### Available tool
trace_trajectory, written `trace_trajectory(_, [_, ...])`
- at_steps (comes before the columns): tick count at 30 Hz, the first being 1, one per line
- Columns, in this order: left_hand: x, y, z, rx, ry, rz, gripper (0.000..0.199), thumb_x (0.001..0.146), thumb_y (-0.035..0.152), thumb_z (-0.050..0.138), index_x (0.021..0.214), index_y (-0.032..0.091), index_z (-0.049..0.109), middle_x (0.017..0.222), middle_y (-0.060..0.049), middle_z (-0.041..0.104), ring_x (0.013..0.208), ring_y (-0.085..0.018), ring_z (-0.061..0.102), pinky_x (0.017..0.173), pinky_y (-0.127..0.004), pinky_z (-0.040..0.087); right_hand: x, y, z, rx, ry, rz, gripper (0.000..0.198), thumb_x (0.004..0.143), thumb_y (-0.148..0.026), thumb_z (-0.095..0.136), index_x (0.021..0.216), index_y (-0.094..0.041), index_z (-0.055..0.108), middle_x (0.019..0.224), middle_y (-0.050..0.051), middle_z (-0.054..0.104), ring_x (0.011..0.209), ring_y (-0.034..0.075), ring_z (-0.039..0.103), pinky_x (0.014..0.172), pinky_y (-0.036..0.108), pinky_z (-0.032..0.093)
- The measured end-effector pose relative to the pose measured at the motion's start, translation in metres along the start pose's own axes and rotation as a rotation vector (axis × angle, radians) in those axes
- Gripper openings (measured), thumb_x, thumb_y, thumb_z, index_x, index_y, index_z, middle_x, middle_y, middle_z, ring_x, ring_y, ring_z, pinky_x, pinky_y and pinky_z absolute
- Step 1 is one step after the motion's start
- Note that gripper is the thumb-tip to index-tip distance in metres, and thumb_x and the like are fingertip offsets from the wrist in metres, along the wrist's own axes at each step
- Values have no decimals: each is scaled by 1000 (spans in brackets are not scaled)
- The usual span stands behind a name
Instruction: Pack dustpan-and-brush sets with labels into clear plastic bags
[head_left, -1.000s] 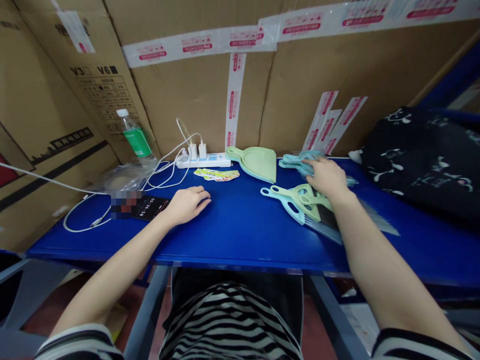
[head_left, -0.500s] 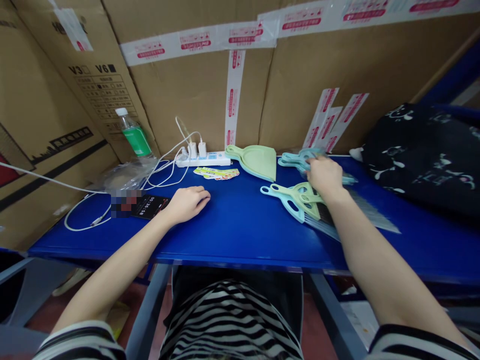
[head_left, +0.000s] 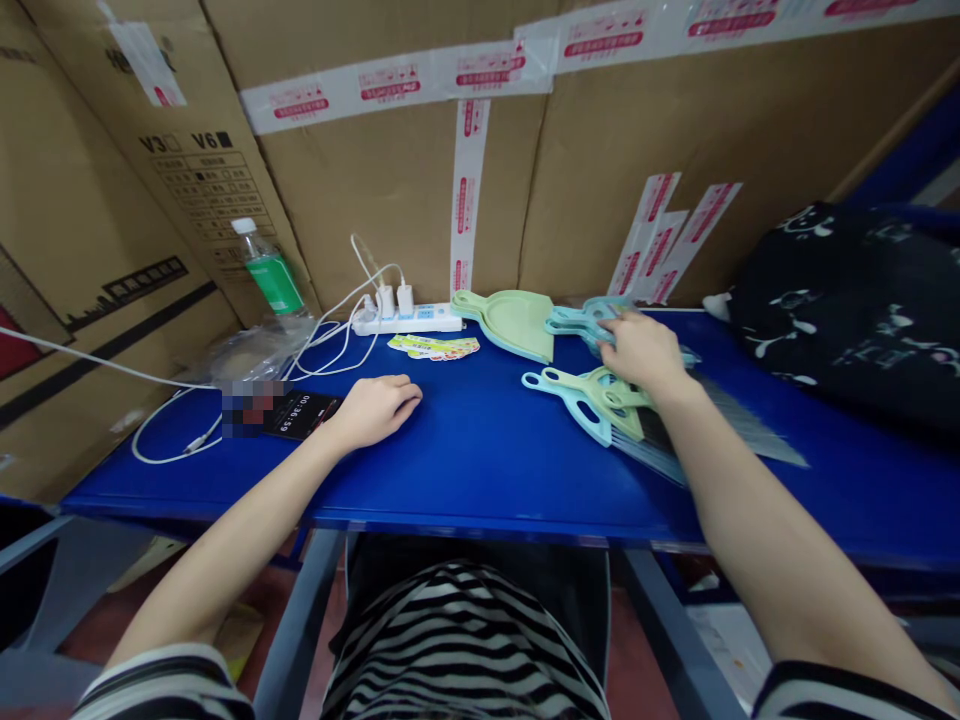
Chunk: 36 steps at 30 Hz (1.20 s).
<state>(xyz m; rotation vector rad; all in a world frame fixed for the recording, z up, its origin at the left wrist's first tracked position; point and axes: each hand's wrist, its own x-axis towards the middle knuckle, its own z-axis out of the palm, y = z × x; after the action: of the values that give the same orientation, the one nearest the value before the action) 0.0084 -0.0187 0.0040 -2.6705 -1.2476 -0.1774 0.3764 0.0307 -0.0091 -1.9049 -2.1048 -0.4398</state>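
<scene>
My right hand [head_left: 643, 350] reaches to the back right of the table, its fingers bent over a stack of light blue hand brushes [head_left: 581, 322], which look wrapped in clear plastic. The hand covers much of that stack. In front of it lie a blue hand brush [head_left: 581, 410] and green hand brushes [head_left: 600, 388], their bristles partly under my forearm. Left of the right hand rests a stack of dustpans [head_left: 514, 318], a green one on top and a blue edge beneath. My left hand [head_left: 381, 408] rests on the table with relaxed fingers, holding nothing.
A phone [head_left: 300, 412] showing a timer lies by my left wrist. Behind are colourful labels [head_left: 435, 347], a white power strip [head_left: 435, 318] with cables and a bottle [head_left: 271, 270]. A dark patterned bag [head_left: 840, 310] sits at right. Cardboard [head_left: 390, 200] walls the back.
My right hand has shifted slightly left, and the stack of blue brushes under it has slid left towards the dustpans. My left hand stays in place.
</scene>
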Motion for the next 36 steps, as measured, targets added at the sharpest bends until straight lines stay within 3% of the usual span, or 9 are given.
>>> trace_trajectory(3, [0,0,0,3,-4,2,30,96,26,36,95,20,66,92,-4,69,85,-19,66,65,-27,48,-2,-9,-7,-32,-11,70,41,82,-27,46,113,-14,69,110,19,68,100,34,63,76,41,50])
trace_trajectory(12, [-1,-1,0,24,-10,9,28,96,25,38,95,20,65,92,-4,69,85,-19,66,66,-27,49,-6,-16,-20,38,-65,77,40,86,-33,49,116,-15,67,116,19,66,107,35,61,81,42,50])
trace_trajectory(16, [-1,-1,-1,36,-9,13,27,96,24,38,95,20,65,91,-4,68,84,-18,66,66,-26,48,-11,-18,-37,93,-31,31,32,84,-28,51,107,-14,70,110,17,69,107,33,60,85,41,50])
trace_trajectory(22, [0,0,-2,66,-43,7,26,96,23,39,95,19,65,92,-3,68,84,-18,66,64,-26,47,-14,-11,-54,328,-132,-43,21,79,-26,50,80,-21,70,75,6,71,72,24,66,69,35,51])
trace_trajectory(27, [0,0,-1,77,-38,11,26,96,23,39,95,19,65,91,-3,68,83,-18,66,62,-25,46,-17,-12,-62,439,-271,-42,17,76,-31,51,73,-23,65,65,4,67,59,21,61,59,33,47])
trace_trajectory(31, [0,-1,0,79,-39,16,26,96,23,39,95,19,65,90,-3,68,83,-18,66,62,-26,45,-19,-16,-72,441,-391,8,27,75,-41,50,78,-19,66,64,6,64,63,22,59,62,34,45])
trace_trajectory(36, [0,-1,-1,66,-42,22,27,96,24,38,95,19,65,91,-3,68,82,-17,66,62,-25,45,-22,-9,-77,492,-482,22,54,67,-65,53,89,-18,68,72,7,63,66,22,57,60,34,42])
